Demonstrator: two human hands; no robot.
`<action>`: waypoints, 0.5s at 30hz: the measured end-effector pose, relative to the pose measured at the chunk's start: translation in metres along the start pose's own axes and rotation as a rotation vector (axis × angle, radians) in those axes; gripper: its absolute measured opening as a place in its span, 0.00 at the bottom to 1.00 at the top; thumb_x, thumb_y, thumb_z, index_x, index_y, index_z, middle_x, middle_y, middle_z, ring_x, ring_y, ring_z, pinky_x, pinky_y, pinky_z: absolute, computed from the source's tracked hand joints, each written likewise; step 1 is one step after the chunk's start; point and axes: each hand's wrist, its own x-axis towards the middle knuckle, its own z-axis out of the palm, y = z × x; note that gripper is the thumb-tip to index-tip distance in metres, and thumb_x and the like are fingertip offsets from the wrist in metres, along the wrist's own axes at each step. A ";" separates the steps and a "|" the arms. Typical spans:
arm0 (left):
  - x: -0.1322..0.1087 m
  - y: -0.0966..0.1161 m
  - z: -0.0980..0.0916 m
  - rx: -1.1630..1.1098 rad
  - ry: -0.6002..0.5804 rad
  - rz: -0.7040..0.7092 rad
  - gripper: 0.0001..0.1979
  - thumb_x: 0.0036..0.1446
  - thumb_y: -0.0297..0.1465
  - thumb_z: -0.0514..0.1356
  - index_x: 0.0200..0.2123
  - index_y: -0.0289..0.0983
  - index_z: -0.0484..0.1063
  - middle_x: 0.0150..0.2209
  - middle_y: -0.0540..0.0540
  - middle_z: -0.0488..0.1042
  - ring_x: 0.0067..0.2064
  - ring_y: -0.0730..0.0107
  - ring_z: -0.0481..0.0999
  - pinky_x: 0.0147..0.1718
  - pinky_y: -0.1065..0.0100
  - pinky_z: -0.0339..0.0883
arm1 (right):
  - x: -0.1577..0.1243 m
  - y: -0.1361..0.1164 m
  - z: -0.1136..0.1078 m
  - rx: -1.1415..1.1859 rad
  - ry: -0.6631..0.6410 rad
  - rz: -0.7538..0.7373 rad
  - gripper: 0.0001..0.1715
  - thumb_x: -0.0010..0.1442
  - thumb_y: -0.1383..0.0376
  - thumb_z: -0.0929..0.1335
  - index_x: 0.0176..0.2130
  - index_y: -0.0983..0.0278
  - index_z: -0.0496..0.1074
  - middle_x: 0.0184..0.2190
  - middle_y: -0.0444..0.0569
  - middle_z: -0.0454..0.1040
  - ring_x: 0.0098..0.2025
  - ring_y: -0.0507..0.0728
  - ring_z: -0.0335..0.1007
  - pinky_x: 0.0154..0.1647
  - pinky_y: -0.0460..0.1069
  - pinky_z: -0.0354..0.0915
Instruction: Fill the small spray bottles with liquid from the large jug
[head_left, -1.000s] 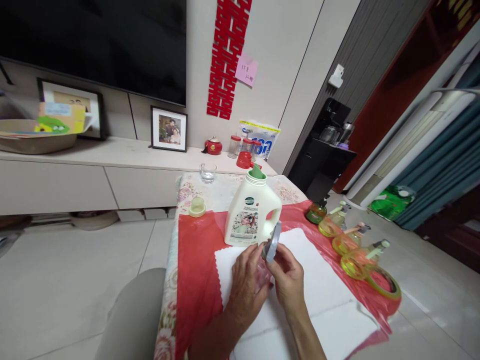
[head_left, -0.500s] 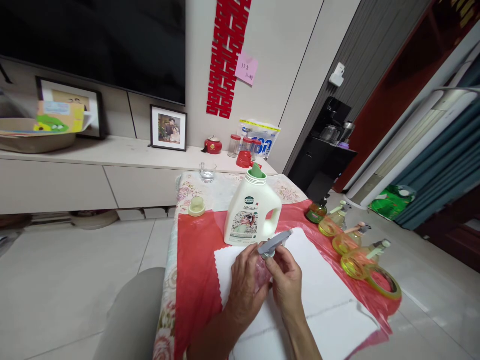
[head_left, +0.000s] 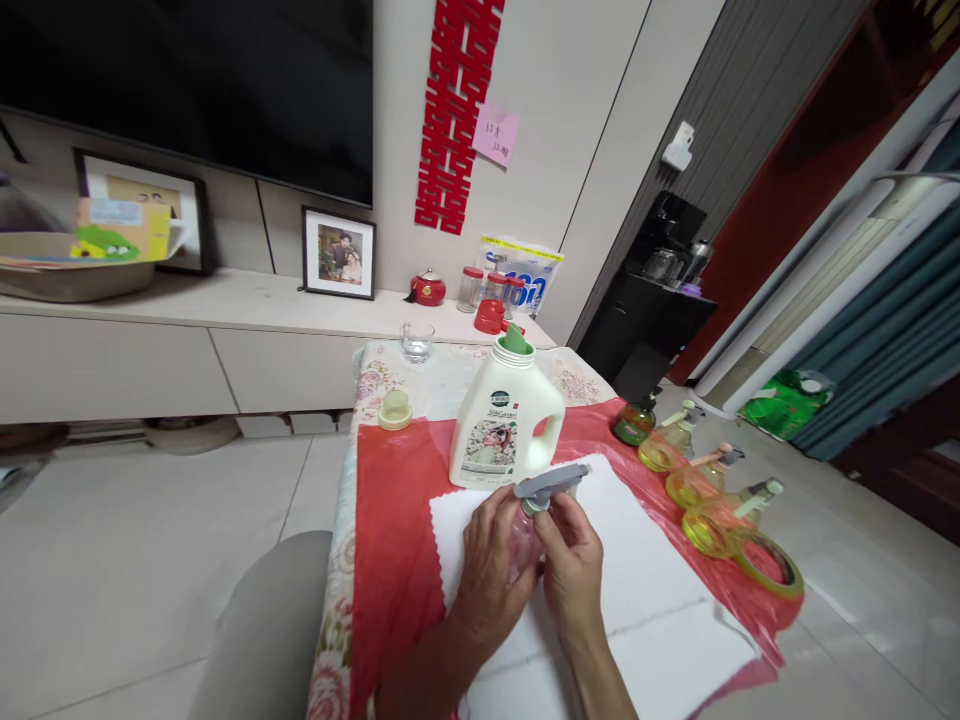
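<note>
Between my two hands is a pinkish clear spray bottle [head_left: 526, 545] with a grey spray head [head_left: 551, 481] on top. My left hand [head_left: 491, 575] wraps around the bottle's body from the left. At the collar just below the spray head, the fingers of my right hand [head_left: 574, 560] are pinched. Right behind them stands a white detergent jug [head_left: 495, 420] with a green spout [head_left: 515, 340] and no cap on. Its likely cap, a pale translucent green one [head_left: 394, 410], sits at the table's left. A white cloth [head_left: 660, 590] lies under my hands.
Along the table's right edge stand several spray bottles with yellow liquid [head_left: 709, 525], a dark green-labelled bottle [head_left: 635, 420] and a roll of tape [head_left: 769, 565]. A glass cup [head_left: 416, 342] is at the back. Red plastic sheeting [head_left: 394, 560] covers much of the table.
The grey spray head has turned slightly on the bottle and now lies more level, its nozzle further right. Both hands keep nearly the same place and grip.
</note>
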 end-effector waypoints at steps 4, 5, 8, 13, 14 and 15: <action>0.001 0.001 -0.001 -0.022 0.001 0.001 0.31 0.57 0.23 0.57 0.63 0.42 0.55 0.61 0.36 0.65 0.62 0.54 0.69 0.58 0.50 0.69 | -0.002 -0.002 0.006 -0.025 0.043 -0.025 0.27 0.48 0.53 0.78 0.45 0.62 0.79 0.47 0.53 0.80 0.50 0.63 0.75 0.56 0.59 0.67; 0.001 0.001 -0.001 -0.023 0.004 0.005 0.31 0.58 0.23 0.56 0.63 0.42 0.55 0.60 0.36 0.66 0.62 0.54 0.69 0.58 0.50 0.69 | -0.003 -0.002 0.007 -0.033 0.041 -0.032 0.26 0.49 0.54 0.78 0.46 0.62 0.78 0.47 0.52 0.80 0.50 0.62 0.74 0.57 0.59 0.67; 0.000 0.000 0.000 -0.025 0.006 0.017 0.31 0.58 0.23 0.56 0.64 0.41 0.55 0.60 0.36 0.66 0.62 0.53 0.68 0.58 0.50 0.68 | -0.006 -0.006 0.006 -0.056 0.020 -0.047 0.25 0.52 0.53 0.76 0.46 0.62 0.78 0.48 0.52 0.79 0.52 0.62 0.73 0.58 0.58 0.65; 0.000 -0.001 0.000 0.001 -0.009 0.012 0.33 0.57 0.23 0.57 0.65 0.40 0.53 0.61 0.35 0.65 0.63 0.52 0.67 0.59 0.50 0.67 | -0.008 -0.007 0.007 -0.093 0.004 -0.056 0.22 0.54 0.53 0.76 0.44 0.62 0.78 0.44 0.50 0.78 0.48 0.61 0.72 0.54 0.56 0.66; 0.000 -0.001 0.000 0.003 -0.009 0.010 0.33 0.57 0.24 0.57 0.65 0.40 0.54 0.61 0.35 0.65 0.63 0.52 0.68 0.58 0.51 0.67 | -0.008 -0.007 0.008 -0.100 0.010 -0.061 0.22 0.53 0.53 0.76 0.44 0.62 0.77 0.43 0.50 0.78 0.47 0.60 0.72 0.53 0.56 0.66; 0.000 -0.001 0.000 0.002 -0.004 0.008 0.32 0.58 0.25 0.57 0.65 0.40 0.54 0.60 0.35 0.66 0.62 0.52 0.68 0.58 0.51 0.67 | -0.008 -0.007 0.009 -0.107 0.017 -0.068 0.22 0.53 0.54 0.76 0.44 0.62 0.77 0.43 0.49 0.78 0.47 0.59 0.72 0.53 0.55 0.66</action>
